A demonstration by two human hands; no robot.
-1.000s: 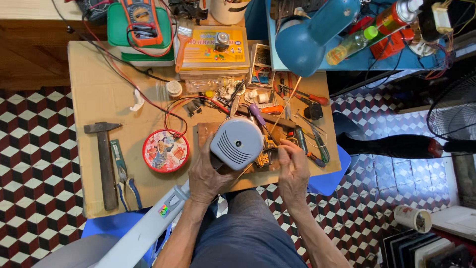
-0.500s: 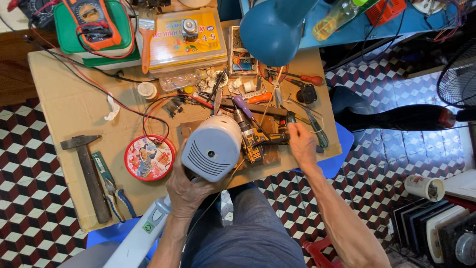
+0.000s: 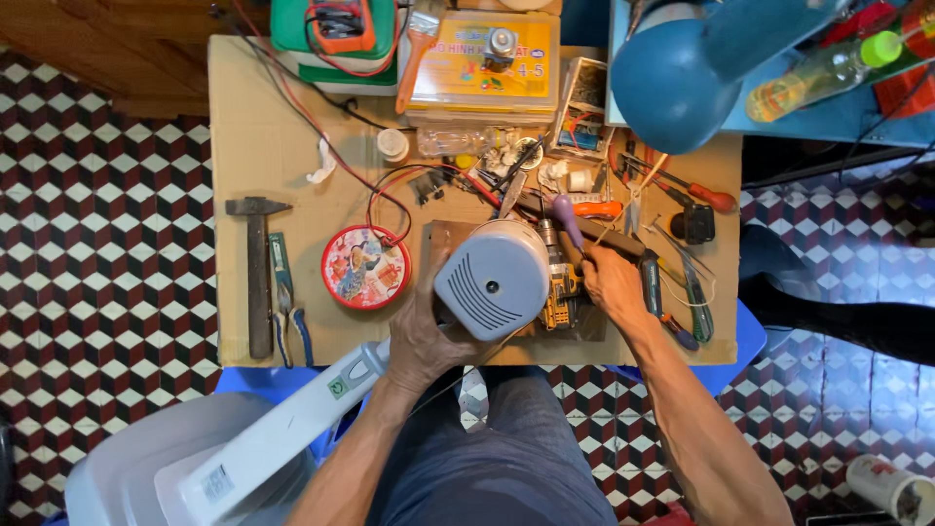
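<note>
The grey motor housing [image 3: 492,278] of a fan lies on its side at the middle of the cardboard-covered desk [image 3: 263,146], its vented end cap toward the camera and its white stand [image 3: 292,429] running off toward the lower left of the frame. The left hand [image 3: 424,336] is wrapped around the lower left of the housing, fingers curled closed on it, steadying it. The right hand [image 3: 612,284] sits just right of the housing, closed around a dark-handled tool [image 3: 609,239] whose tip points into the exposed yellow-brown motor parts [image 3: 560,287]; what kind of tool it is cannot be told. To do this well, the left hand would probably need to keep the housing from rolling while the right works the tool in squarely, with short controlled pressure, so the tip does not slip onto the windings or loose wires. Just left of the housing lies a round red tin [image 3: 365,268] of small parts; a hammer [image 3: 256,273] and pliers [image 3: 285,297] lie further left, and a blue lamp shade [image 3: 672,83] hangs over the upper right.
</note>
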